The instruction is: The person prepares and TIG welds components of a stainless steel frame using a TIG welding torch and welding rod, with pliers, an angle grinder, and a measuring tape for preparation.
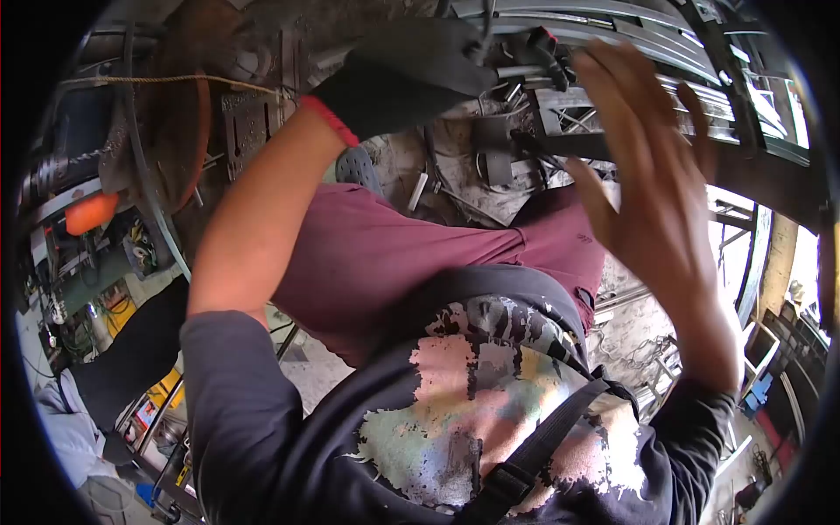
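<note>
My left hand [407, 79] wears a black work glove with a red cuff. It is closed like a fist near the top of the view, beside a thin metal rod [488, 24]; whether the fingers hold anything is hidden. My right hand [652, 166] is bare and raised, its fingers spread and slightly blurred by motion, with nothing in it. Between the two hands, a dark crumpled item with a red edge [549, 57], which looks like another glove, lies by the metal bars.
Long metal bars [647, 39] run across the top right, above a dark beam [700, 166]. Metal scraps [420, 188] lie on the floor near my legs. At left are a rusty disc [199, 144], an orange object [91, 213] and another person's dark sleeve [131, 363].
</note>
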Action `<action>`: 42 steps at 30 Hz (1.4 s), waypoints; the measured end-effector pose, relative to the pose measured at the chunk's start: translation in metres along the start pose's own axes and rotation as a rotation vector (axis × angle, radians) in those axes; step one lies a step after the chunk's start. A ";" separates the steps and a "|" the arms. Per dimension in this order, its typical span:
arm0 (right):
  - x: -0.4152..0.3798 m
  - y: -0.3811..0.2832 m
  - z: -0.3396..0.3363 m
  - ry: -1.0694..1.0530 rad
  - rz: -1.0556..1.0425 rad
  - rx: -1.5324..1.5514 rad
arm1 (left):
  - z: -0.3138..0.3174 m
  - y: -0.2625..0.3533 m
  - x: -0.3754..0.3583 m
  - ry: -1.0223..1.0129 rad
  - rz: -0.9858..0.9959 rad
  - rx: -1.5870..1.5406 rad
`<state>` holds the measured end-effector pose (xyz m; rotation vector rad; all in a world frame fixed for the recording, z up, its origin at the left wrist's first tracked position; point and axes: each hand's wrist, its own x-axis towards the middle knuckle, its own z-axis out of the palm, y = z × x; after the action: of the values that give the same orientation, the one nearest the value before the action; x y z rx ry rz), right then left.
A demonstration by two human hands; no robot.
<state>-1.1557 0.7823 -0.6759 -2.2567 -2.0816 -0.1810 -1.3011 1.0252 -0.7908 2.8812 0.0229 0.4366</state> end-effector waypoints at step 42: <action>0.056 0.036 0.172 -0.092 -0.182 0.307 | 0.462 0.073 -0.196 -0.481 -1.771 -0.604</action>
<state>-1.1084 0.8566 -0.8379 -1.9341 -2.1822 0.2234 -1.3537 0.8423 -1.2604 1.3815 1.7052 -0.4991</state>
